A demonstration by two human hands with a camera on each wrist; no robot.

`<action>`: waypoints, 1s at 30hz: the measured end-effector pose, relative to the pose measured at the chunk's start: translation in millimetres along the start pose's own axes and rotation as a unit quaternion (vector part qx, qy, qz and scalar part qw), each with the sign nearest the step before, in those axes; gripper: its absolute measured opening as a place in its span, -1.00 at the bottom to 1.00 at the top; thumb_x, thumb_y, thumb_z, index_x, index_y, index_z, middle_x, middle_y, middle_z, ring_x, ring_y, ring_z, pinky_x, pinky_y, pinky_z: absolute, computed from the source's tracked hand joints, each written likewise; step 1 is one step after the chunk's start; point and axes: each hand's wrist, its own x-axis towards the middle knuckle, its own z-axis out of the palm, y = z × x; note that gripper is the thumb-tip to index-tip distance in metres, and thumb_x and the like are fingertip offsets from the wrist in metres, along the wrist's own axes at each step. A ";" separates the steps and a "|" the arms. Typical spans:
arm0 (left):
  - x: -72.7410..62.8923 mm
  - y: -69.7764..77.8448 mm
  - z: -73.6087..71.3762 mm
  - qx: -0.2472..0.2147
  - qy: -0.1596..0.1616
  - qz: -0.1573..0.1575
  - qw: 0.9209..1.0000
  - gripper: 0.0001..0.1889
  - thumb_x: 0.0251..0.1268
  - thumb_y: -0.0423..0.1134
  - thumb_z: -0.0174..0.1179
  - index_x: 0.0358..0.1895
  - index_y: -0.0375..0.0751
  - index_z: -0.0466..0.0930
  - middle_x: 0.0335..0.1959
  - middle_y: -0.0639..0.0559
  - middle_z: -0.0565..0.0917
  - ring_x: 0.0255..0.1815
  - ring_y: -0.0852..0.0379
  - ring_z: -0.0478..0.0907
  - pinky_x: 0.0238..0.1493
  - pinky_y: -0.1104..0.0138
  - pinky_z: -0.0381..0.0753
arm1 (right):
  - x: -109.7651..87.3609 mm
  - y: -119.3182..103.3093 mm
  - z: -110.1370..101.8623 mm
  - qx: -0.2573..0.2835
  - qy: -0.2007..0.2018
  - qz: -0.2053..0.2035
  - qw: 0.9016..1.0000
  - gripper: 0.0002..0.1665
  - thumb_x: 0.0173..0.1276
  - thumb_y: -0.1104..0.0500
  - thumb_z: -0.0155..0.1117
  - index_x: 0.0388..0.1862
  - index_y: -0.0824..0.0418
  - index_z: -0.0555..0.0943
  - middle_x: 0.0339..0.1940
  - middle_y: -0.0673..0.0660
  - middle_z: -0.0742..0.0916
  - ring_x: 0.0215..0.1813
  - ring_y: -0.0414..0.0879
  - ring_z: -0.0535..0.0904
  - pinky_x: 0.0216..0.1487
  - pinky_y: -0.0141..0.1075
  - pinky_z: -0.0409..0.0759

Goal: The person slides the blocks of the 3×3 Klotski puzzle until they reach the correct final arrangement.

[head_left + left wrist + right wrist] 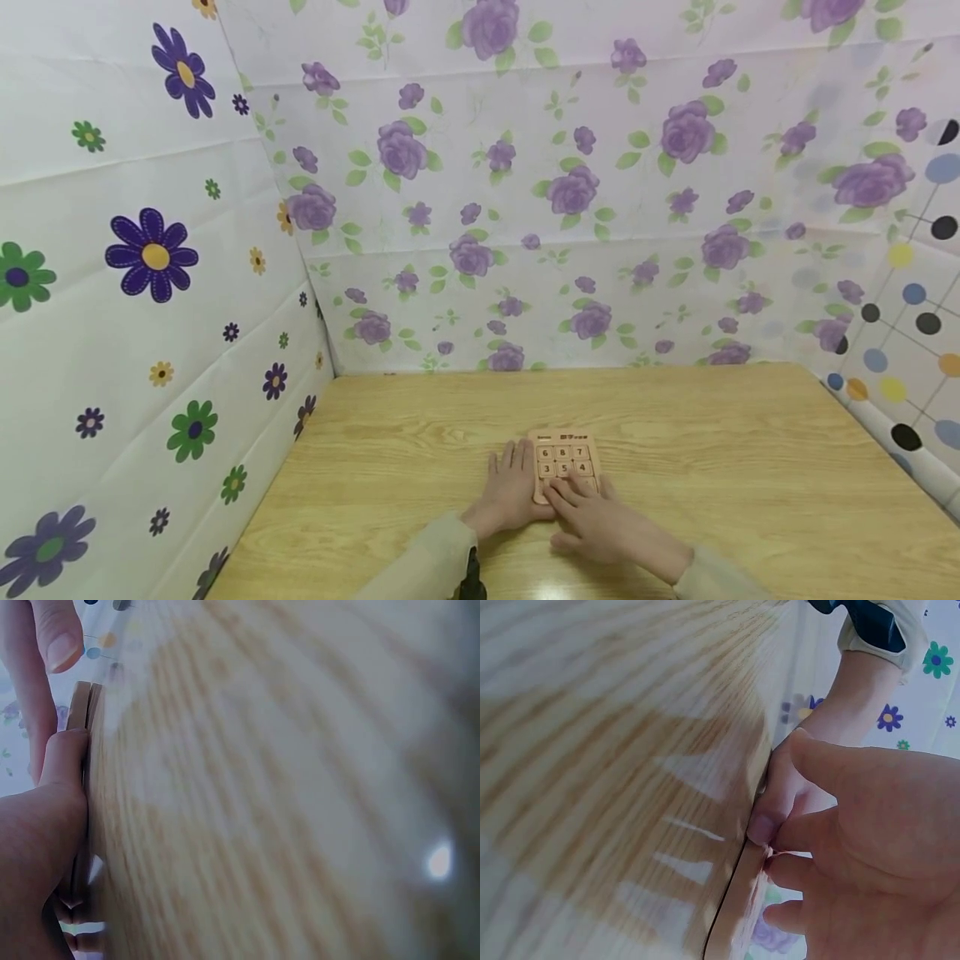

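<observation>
Number puzzle (564, 461) is lying flat on the wooden table (405, 442), just off centre toward 5 o'clock in the head view, its printed heading facing 12 o'clock. Top row of tiles (562, 452) is reading 6, 8, 7; middle row of tiles (564, 469) is reading 3, 5, 4. Six tiles are thus sitting seated and legible, though not running in counting order; fingers are covering much of the bottom row, so its digits and any gap are escaping a reading. Judgement: handling of the tiles is appearing to be under way, unfinished; how much is left cannot be told. Right hand (600, 523) is reaching in from 5 o'clock, fingers extended and resting on the bottom row, clasping nothing. Left hand (512, 490) is bracing the board, fingers lying straight along its 9 o'clock edge, thumb running along the 6 o'clock edge; no curled grip is showing. Farther out, a purple-flowered sheet (465, 167) is hanging at 12 o'clock, a daisy-print sheet (150, 333) at 10, a dotted sheet (922, 308) at 2.
</observation>
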 end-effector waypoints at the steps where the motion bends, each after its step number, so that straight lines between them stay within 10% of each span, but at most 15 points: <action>1: 0.0 0.2 -0.2 -0.002 -0.001 -0.001 1.000 0.24 -0.01 0.50 0.16 0.53 -0.36 -0.10 0.55 -0.24 0.07 0.55 -0.22 0.02 0.45 -0.21 0.11 | -0.9 1.0 0.1 0.002 0.001 0.000 1.000 -0.11 0.37 -0.31 0.04 0.51 0.16 0.22 0.53 0.18 0.30 0.56 0.26 0.05 0.39 0.44 -0.05; 30: -0.2 0.5 -0.8 -0.035 0.011 -0.004 0.999 0.29 -0.04 0.57 0.09 0.52 -0.39 -0.12 0.53 -0.30 0.08 0.55 -0.24 0.01 0.46 -0.19 0.09 | -17.9 12.5 -8.6 0.019 0.003 0.010 1.000 -0.10 0.36 -0.31 0.05 0.51 0.17 0.21 0.52 0.22 0.30 0.55 0.31 0.06 0.35 0.49 -0.04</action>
